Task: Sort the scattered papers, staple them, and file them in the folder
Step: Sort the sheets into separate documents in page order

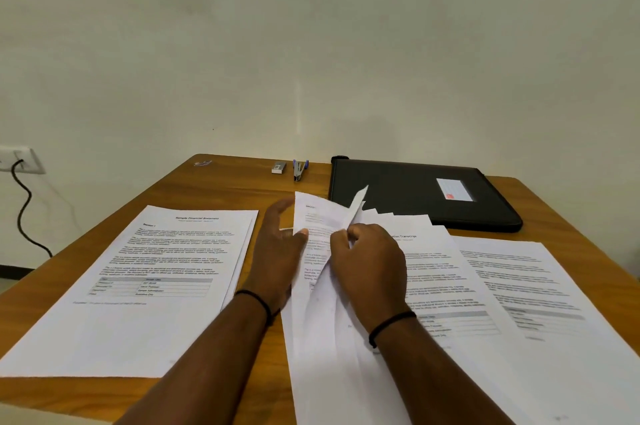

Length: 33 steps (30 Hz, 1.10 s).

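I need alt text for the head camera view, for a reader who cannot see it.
Two hands lift sheets from a fanned pile of printed papers on a wooden table: the right hand grips a sheet, the left hand touches its edge. A neat stack lies left; a stapler and closed black folder sit behind.

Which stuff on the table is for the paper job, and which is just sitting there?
For the job:
- papers the right hand and left hand are sorting
- sorted stack
- stapler
- black folder
- small staple box, probably

Just lying about:
- wall socket with black cable
- small shiny scrap, too blurry to name
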Tool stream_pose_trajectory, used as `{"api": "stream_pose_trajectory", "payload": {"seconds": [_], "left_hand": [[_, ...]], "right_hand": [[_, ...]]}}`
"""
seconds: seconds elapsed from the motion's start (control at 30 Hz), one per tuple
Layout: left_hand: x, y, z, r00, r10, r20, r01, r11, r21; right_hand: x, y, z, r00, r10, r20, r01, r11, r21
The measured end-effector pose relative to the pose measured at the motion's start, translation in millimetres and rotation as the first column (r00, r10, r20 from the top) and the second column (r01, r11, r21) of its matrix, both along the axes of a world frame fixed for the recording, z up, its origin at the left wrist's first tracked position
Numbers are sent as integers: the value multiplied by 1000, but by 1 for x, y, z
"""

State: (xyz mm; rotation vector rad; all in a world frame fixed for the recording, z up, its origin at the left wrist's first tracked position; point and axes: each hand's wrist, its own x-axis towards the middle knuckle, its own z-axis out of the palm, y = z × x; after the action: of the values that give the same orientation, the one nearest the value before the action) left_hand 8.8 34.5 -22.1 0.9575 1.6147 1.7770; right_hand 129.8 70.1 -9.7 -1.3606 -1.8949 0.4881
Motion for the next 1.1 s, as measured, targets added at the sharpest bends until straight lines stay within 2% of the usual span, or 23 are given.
{"api": "stream_pose_trajectory", "payload": {"seconds": [0.1, 0.17, 0.3, 0.4, 0.53, 0.6, 0.63, 0.77, 0.93, 1.1], "left_hand": [[4, -2, -1, 963, 1, -271, -7, 1000, -22], [5, -1, -3, 942, -20, -336, -8, 997, -83], [2, 1, -8, 948, -16, -317, -32, 989, -147], [1, 0, -5, 955, 14, -295, -53, 991, -123], [4, -1, 3, 999, 25, -47, -32, 990, -140], [2, 0, 3, 996, -22, 87, 35, 989, -144], [2, -1, 2, 993, -48, 107, 62, 989, -131], [7, -2, -1, 999, -42, -22, 37, 983, -181], [9, -5, 4, 998, -15, -69, 1, 978, -206], [10, -5, 4, 991, -12, -135, -9, 988, -152]], "right_hand": [[0, -1, 2, 1000, 16, 24, -16, 1000, 14], [1, -1, 2, 998, 23, 55, -24, 999, 22], [1, -2, 3, 998, 25, 66, -26, 999, 18], [1, -3, 4, 997, 28, 65, -29, 999, 17], [1, -4, 4, 998, 38, 41, -39, 999, 28], [2, -4, 4, 999, 39, 33, -41, 998, 37], [2, -4, 4, 998, 41, 40, -42, 998, 45], [2, -2, 1, 998, 38, 54, -41, 997, 61], [0, -1, 0, 999, 31, 45, -34, 997, 69], [0, -1, -1, 997, 57, 42, -58, 998, 38]]}}
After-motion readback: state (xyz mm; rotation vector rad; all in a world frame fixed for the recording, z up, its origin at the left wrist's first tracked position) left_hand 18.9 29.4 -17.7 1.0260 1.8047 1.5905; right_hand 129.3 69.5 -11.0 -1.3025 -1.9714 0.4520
